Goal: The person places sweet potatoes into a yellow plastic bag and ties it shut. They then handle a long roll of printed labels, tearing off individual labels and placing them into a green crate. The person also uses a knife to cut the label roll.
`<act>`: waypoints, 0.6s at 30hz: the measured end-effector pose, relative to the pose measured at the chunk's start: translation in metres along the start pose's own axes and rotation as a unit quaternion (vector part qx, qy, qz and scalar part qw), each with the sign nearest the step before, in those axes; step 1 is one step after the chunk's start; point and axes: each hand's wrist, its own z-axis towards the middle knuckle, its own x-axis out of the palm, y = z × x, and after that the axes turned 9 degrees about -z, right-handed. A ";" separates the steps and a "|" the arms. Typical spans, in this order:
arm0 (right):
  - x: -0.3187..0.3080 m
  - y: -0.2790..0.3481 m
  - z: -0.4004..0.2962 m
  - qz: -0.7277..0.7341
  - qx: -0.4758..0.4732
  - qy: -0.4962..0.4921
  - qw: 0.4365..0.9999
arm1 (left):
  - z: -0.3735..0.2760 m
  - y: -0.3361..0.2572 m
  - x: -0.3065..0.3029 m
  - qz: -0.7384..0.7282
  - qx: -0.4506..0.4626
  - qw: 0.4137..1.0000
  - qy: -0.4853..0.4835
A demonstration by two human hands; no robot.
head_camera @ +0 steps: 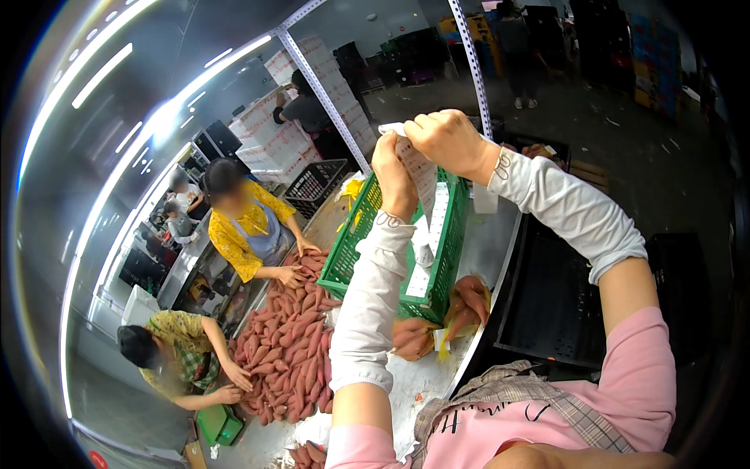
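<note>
Both my hands are raised above a green plastic crate (450, 252), gripping a strip of printed paper labels (417, 158). My left hand (394, 176) pinches the strip near its top. My right hand (448, 140) is closed on the same end, just right of the left one. The strip hangs down in a twist toward the crate. Inside the crate lie more white label sheets (436, 220) bearing print. Below the crate's near end sit two yellow net bags of sweet potatoes (467, 302), one with a white tag (440, 340).
A large heap of sweet potatoes (287, 346) covers the metal table (410, 375) to the left. Two co-workers (249, 223) reach into it. A small green basket (220, 425) stands at its near edge. Perforated metal posts (322, 94) rise beyond. Black crates (551, 293) stand at right.
</note>
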 end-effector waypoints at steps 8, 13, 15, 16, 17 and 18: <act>0.015 0.015 0.001 0.031 0.006 -0.004 0.999 | 0.029 0.012 -0.016 -0.061 -0.079 0.994 0.040; -0.005 -0.009 0.022 0.228 0.088 0.187 0.951 | 0.024 -0.009 -0.028 0.027 -0.052 0.996 0.071; -0.006 -0.027 0.039 0.349 0.138 0.210 0.903 | 0.018 -0.027 -0.028 0.124 -0.021 0.982 0.143; -0.004 -0.036 0.048 0.412 0.200 0.181 0.870 | 0.016 -0.035 -0.026 0.168 -0.005 0.971 0.167; -0.002 -0.042 0.056 0.382 0.114 0.103 0.911 | 0.019 -0.046 -0.022 0.228 0.014 0.952 0.201; 0.001 -0.047 0.066 0.362 0.004 0.056 0.931 | 0.021 -0.056 -0.019 0.285 0.027 0.930 0.229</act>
